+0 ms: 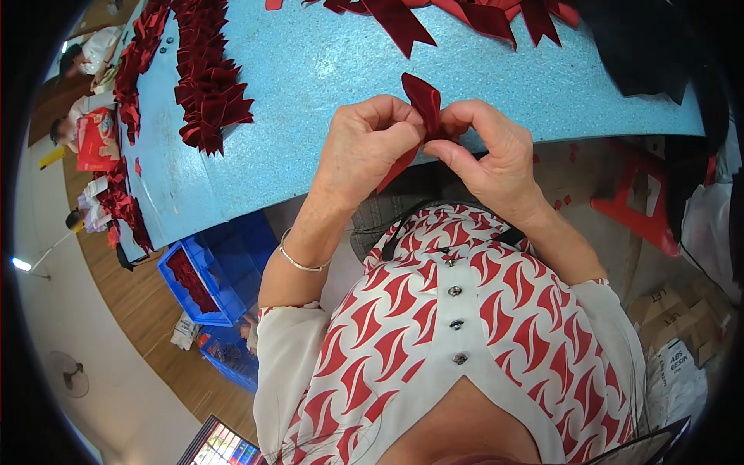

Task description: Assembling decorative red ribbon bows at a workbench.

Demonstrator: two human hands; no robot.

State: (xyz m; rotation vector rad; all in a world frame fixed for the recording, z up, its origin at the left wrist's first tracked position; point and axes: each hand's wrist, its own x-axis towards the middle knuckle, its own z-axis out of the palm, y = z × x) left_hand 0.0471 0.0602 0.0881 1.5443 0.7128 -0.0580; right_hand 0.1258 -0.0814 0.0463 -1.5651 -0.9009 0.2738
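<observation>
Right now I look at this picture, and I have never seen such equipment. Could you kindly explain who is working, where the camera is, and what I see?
No machine is here: a person works with bare hands. The only picture comes from a wide fisheye camera worn on their head, looking down, so straight edges bend and their red and white top fills the lower part. The left hand and right hand pinch a dark red ribbon in their fingers, at the near side of the blue table. On the table, a row of bunched dark red ribbons lies to the left, and loose ribbon ends lie at the far side.
</observation>
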